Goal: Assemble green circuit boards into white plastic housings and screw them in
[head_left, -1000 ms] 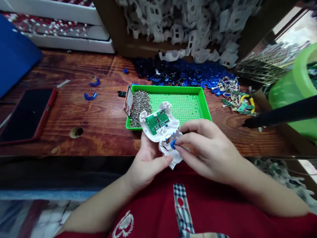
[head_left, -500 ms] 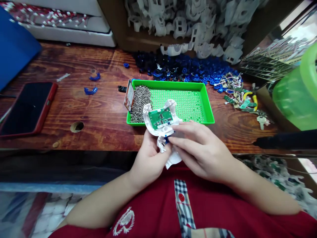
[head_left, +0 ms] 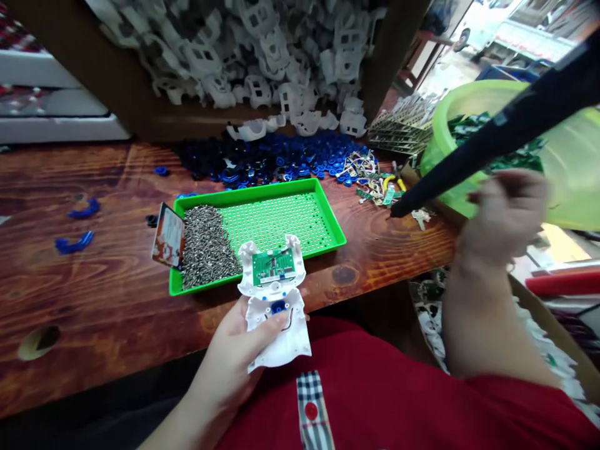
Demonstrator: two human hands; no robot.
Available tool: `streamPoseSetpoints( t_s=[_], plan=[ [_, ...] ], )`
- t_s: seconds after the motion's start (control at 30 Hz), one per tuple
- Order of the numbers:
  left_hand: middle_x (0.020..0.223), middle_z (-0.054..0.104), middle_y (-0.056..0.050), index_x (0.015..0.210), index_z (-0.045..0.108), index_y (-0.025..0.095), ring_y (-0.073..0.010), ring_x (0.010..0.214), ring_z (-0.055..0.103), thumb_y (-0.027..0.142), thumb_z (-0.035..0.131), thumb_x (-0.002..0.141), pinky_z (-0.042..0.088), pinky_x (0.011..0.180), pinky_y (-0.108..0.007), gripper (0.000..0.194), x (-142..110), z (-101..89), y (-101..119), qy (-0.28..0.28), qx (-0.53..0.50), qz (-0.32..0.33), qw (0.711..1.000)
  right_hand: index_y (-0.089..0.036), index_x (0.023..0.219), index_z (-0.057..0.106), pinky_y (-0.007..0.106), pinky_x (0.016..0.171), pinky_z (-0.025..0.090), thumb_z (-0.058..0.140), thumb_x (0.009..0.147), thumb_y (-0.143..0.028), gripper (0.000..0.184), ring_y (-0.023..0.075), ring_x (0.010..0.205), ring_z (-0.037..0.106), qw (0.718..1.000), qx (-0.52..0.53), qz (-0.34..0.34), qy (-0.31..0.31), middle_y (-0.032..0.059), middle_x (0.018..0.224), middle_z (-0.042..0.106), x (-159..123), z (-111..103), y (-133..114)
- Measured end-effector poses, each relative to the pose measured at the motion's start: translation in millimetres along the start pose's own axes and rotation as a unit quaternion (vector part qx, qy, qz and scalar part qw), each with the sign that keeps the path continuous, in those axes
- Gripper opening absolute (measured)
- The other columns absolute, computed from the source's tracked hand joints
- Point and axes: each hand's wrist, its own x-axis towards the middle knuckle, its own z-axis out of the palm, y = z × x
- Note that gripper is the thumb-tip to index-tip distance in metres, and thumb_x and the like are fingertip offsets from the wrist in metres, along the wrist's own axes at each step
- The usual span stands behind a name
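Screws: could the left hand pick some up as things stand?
Probably not without letting go: the left hand holds the white shells. The screws lie mostly exposed in the tray just beyond, so the way looks otherwise free.

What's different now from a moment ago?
The right hand has let go of the blue piece, now in the lower white shell, and moved rightward, before the light green bucket. The view turned too. The left hand still holds the shells; the green tray remains on the table.
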Motion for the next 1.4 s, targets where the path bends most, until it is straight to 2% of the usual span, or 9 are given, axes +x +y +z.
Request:
streamPoseSetpoints(
  t_s=[0.13, 0.4, 0.67, 0.83, 0.9, 1.03, 1.17, 1.27, 1.4],
  plan=[
    [0.090, 0.073, -0.010, 0.108, 0.065, 0.014, -0.0191, 0.068, 0.066, 0.021, 0.077, 0.062, 0.050, 0.058, -0.024, 0.048, -0.1, 2.7, 0.6, 0.000, 0.020, -0.003, 1.000, -0.012, 0.096, 0.062, 0.027, 0.064, 0.044, 0.054, 0.079, -0.038, 0.032, 0.0137, 0.068, 0.056, 0.992, -0.071, 0.030, -0.103, 0.0111, 0.082, 0.061, 10.0, 27.3, 14.6],
    [0.093, 0.073, -0.005, 0.122, 0.055, 0.020, -0.0150, 0.071, 0.065, 0.020, 0.078, 0.062, 0.052, 0.067, -0.022, 0.064, 1.0, 7.1, -1.1, 0.027, 0.037, 0.011, 0.999, -0.016, 0.085, 0.068, 0.034, 0.074, 0.039, 0.065, 0.068, -0.031, 0.024, 0.0203, 0.072, 0.052, 0.962, -0.137, 0.012, -0.234, 0.0077, 0.075, 0.061, 38.8, 53.2, 10.9],
    [0.098, 0.072, -0.010, 0.103, 0.065, 0.012, -0.0139, 0.067, 0.064, 0.017, 0.073, 0.066, 0.053, 0.055, -0.020, 0.037, 4.2, 9.9, 18.4, -0.033, 0.034, -0.033, 0.998, -0.016, 0.079, 0.062, 0.027, 0.065, 0.039, 0.064, 0.071, -0.032, 0.017, 0.0130, 0.069, 0.052, 0.981, -0.060, 0.071, -0.171, 0.0049, 0.081, 0.060, 12.1, 29.2, -7.7],
    [0.101, 0.072, -0.013, 0.099, 0.067, 0.009, -0.0191, 0.075, 0.069, 0.013, 0.066, 0.069, 0.057, 0.060, -0.023, 0.030, 6.6, 4.1, 27.4, -0.061, -0.048, -0.065, 0.995, -0.018, 0.092, 0.057, 0.026, 0.061, 0.048, 0.061, 0.076, -0.047, 0.034, 0.0133, 0.068, 0.059, 0.981, 0.066, 0.139, -0.117, 0.0087, 0.082, 0.063, -24.1, -13.1, -13.1],
    [0.103, 0.071, -0.014, 0.097, 0.067, 0.009, -0.0227, 0.082, 0.070, 0.015, 0.064, 0.070, 0.057, 0.068, -0.026, 0.028, 7.1, 0.6, 27.5, -0.068, -0.094, -0.069, 0.991, -0.020, 0.096, 0.057, 0.026, 0.063, 0.052, 0.066, 0.071, -0.047, 0.038, 0.0163, 0.074, 0.064, 0.966, 0.120, 0.145, -0.179, 0.0099, 0.084, 0.065, -35.0, -39.4, -2.6],
    [0.100, 0.072, -0.015, 0.100, 0.066, 0.008, -0.0259, 0.086, 0.069, 0.022, 0.062, 0.072, 0.057, 0.072, -0.031, 0.031, 6.6, -3.8, 25.5, -0.103, -0.127, -0.062, 0.985, -0.028, 0.099, 0.065, 0.019, 0.065, 0.056, 0.070, 0.071, -0.034, 0.029, 0.0176, 0.082, 0.066, 0.842, 0.144, 0.043, -0.518, 0.0109, 0.095, 0.066, -47.2, -74.6, 7.9],
    [0.110, 0.067, -0.020, 0.115, 0.059, 0.006, -0.0294, 0.094, 0.066, 0.051, 0.053, 0.079, 0.056, 0.072, -0.035, 0.058, 7.9, -6.5, 23.9, -0.156, -0.131, -0.077, 0.976, -0.027, 0.097, 0.065, 0.014, 0.061, 0.055, 0.065, 0.078, -0.027, 0.020, 0.0114, 0.073, 0.065, 0.801, 0.228, -0.022, -0.553, 0.0055, 0.086, 0.066, -55.5, -50.4, -43.1],
    [0.117, 0.062, -0.023, 0.117, 0.057, 0.003, -0.0324, 0.100, 0.062, 0.069, 0.030, 0.081, 0.054, 0.074, -0.038, 0.080, 8.3, -11.0, 17.5, -0.196, -0.142, -0.102, 0.965, -0.024, 0.109, 0.061, 0.014, 0.071, 0.054, 0.063, 0.080, -0.026, 0.030, 0.0083, 0.081, 0.064, 0.809, 0.309, -0.062, -0.496, 0.0026, 0.098, 0.066, -61.9, -12.9, -92.7],
    [0.105, 0.067, -0.017, 0.112, 0.058, 0.009, -0.0254, 0.088, 0.065, 0.054, 0.039, 0.086, 0.052, 0.075, -0.035, 0.055, 1.6, -18.8, -3.3, -0.147, -0.082, -0.097, 0.981, -0.022, 0.102, 0.062, 0.010, 0.073, 0.052, 0.062, 0.081, -0.022, 0.021, 0.0052, 0.084, 0.063, 0.825, 0.367, -0.051, -0.427, -0.0009, 0.094, 0.066, -71.8, 15.7, -124.6]
  ],
)
